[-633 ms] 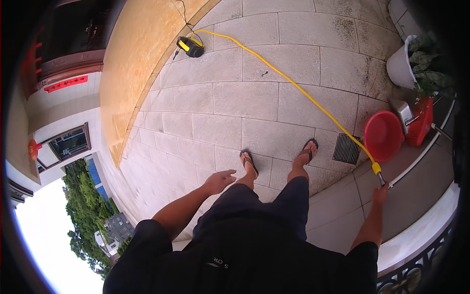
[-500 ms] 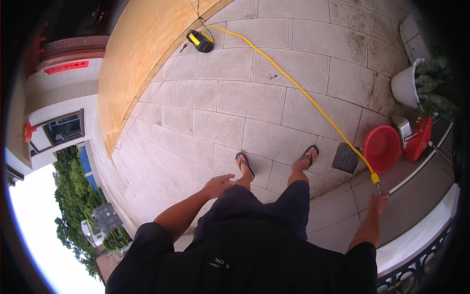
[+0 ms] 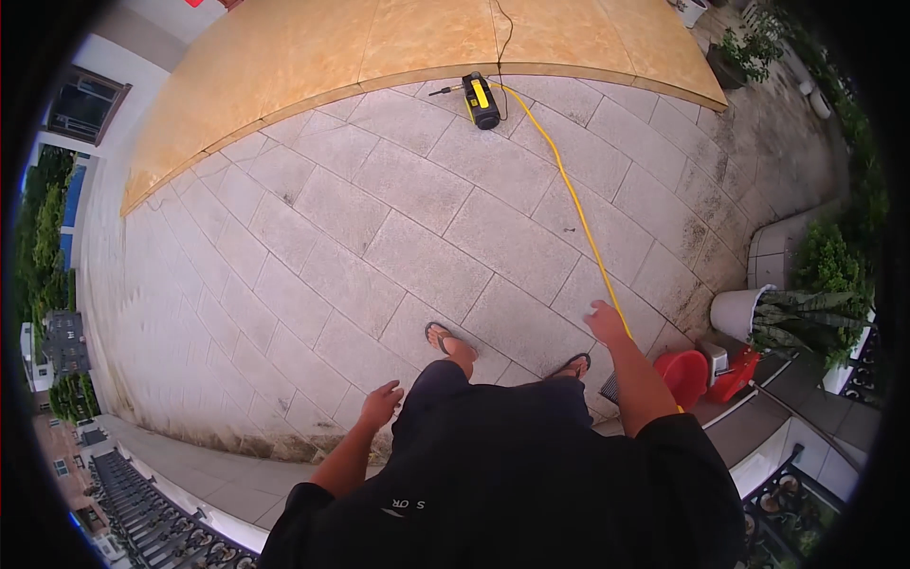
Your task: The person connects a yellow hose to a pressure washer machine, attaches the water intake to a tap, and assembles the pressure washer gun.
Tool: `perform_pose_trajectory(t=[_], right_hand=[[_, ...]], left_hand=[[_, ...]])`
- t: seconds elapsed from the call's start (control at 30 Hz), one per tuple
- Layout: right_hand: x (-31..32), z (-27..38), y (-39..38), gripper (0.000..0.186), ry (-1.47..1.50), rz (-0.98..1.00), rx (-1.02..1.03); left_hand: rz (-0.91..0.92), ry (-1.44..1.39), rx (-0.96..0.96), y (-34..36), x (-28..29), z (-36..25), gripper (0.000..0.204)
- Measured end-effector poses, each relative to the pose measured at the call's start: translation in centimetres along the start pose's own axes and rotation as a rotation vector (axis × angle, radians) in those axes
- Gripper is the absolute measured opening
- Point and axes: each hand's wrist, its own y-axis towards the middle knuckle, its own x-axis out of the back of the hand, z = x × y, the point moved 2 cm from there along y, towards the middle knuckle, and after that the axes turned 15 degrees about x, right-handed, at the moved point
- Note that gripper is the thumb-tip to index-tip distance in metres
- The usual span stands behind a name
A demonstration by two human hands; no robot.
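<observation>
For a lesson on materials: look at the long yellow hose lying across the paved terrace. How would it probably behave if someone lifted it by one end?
The yellow hose would probably sag and trail, since it lies in a loose curve across the paving. It looks thin, so likely light. Its far end meets the black and yellow machine, which might tug or shift. The right hand is beside it.

Single head-worn fisheye view, looking steeply down over the standing person's torso at a paved terrace; distant railing and wall curve along the rim.

Sunlit grey stone-tiled terrace
</observation>
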Motion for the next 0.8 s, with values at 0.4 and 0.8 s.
perform_pose_trajectory(t=[0.4,0.8], right_hand=[[-7.5,28.2,17.1,0.052,-0.338,0.353,0.411],[-18.2,54.9,36.9,0.038,-0.623,0.737,0.051]], left_hand=[[-0.209,-0.361,-0.095,4.0,27.5,-0.3,0.055],[-0.269,-0.643,0.231,13.0,55.3,15.8,0.051]])
